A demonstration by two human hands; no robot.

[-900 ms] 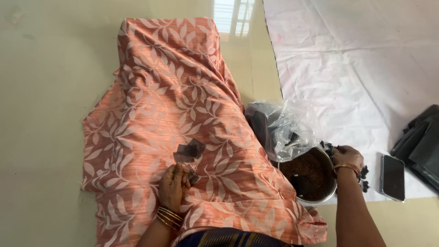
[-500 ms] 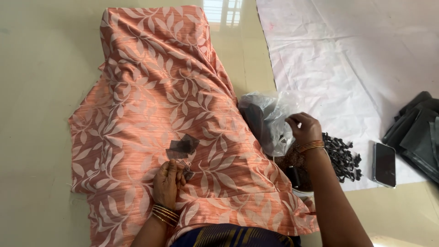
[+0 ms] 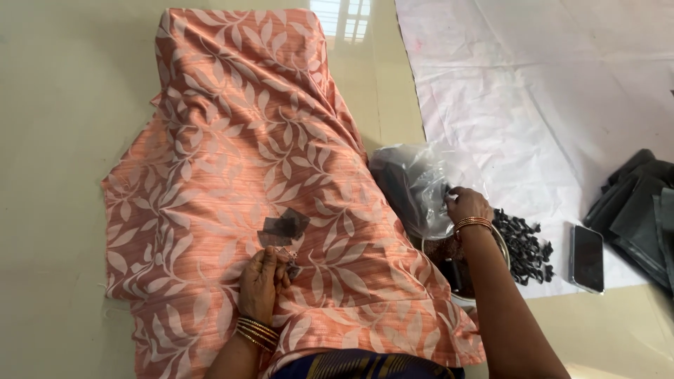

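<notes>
Meanwhile, the right hand [image 3: 467, 205] pinches a clear plastic bag [image 3: 414, 186] of dark pieces above a metal bowl [image 3: 484, 270].

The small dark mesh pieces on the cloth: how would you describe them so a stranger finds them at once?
Find the big orange leaf-patterned cloth spread on the floor. Near its lower middle, just above the left hand, lie the dark mesh pieces. They are flat, thin and see-through, unlike the pile of black lumps on the white sheet.
</notes>
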